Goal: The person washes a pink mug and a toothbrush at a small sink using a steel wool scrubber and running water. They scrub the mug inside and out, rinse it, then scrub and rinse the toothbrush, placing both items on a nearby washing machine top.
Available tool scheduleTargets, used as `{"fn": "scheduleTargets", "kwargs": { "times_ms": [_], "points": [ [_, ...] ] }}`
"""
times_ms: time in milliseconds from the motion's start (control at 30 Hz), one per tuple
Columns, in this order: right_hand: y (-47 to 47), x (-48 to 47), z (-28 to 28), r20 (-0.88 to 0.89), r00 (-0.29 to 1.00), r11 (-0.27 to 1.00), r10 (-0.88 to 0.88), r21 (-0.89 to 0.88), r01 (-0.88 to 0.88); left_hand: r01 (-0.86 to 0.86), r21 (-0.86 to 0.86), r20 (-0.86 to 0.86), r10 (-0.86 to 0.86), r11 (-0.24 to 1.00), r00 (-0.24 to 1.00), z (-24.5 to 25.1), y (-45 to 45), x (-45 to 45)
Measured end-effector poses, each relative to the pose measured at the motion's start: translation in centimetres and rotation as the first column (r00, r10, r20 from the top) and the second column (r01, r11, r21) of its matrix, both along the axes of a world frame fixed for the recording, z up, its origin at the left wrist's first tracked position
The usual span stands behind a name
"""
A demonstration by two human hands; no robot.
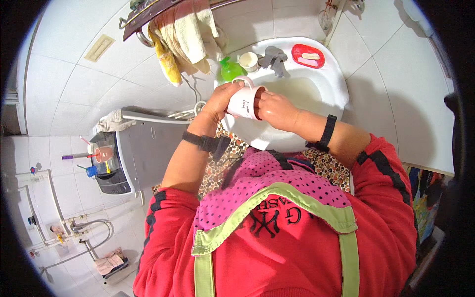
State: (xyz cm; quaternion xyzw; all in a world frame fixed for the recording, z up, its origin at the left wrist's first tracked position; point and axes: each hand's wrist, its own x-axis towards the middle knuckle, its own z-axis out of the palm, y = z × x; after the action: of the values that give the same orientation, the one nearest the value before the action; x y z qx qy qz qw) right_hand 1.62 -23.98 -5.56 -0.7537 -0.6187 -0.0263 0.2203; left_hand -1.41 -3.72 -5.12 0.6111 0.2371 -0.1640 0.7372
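In my left hand (219,97) is a pale pink mug (240,103) that bears dark writing. It lies tilted on its side, its mouth turned toward my right hand (279,110) and its handle at the top. My left thumb presses near the handle, while the other left fingers are mostly hidden behind the mug. My right fingers reach inside the mouth, so their tips and whatever they may hold are out of sight. Both hands are above the near left part of a white washbasin (339,87), where cloudy water (302,91) shows.
Along the basin's back stand a green pump bottle (231,71), a white cup (248,62), a grey tap (275,59) and a red soap dish (295,50) with two soap bars. Towels (187,35) hang at upper left. A washing machine (148,148) carries cups and toothbrushes.
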Motion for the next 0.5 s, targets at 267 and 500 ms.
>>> {"fn": "scheduleTargets", "kwargs": {
  "times_ms": [267, 500],
  "points": [
    [3.5, -0.9, -0.5, -0.713, -0.535, 0.854, 0.453, 0.173, 0.491, -0.041, 0.260, 0.364, -0.058, 0.965, 0.930, -0.2, -0.4, -1.0],
    [3.6, -1.3, 1.4, -0.625, -0.554, 0.795, 0.550, 0.191, 0.575, -0.227, 0.381, 0.701, -0.120, 0.896, 0.703, 0.3, -1.9, -2.6]
  ]
}}
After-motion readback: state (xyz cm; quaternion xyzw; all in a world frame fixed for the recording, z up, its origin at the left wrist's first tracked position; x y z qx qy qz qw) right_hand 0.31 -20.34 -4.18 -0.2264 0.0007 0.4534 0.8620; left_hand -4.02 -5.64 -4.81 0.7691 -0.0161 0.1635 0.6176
